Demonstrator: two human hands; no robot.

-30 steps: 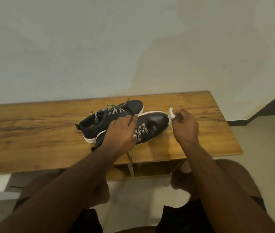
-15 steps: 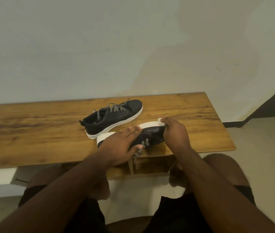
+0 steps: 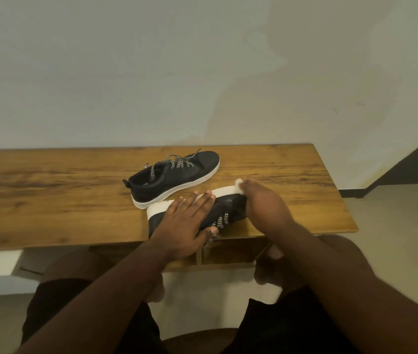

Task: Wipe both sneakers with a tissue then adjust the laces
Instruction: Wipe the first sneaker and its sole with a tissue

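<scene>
Two black sneakers with white soles and black-and-white laces are on the wooden table [image 3: 49, 195]. The far sneaker [image 3: 177, 177] stands upright. The near sneaker [image 3: 231, 208] is tipped onto its side, white sole facing away from me, laces hanging over the table's front edge. My left hand [image 3: 187, 223] lies on its side with straight fingers, thumb near the laces. My right hand [image 3: 264, 203] is at the toe and pinches a small white tissue [image 3: 239, 182] against the sole's edge there.
The table's right end and front edge are close to the near sneaker. A plain wall rises behind the table. My knees are under the front edge. A dark skirting and pale floor are at the right.
The near sneaker has been tipped from upright onto its side and drawn toward the front edge. My right hand with the tissue moved from off the toe onto the sole's edge.
</scene>
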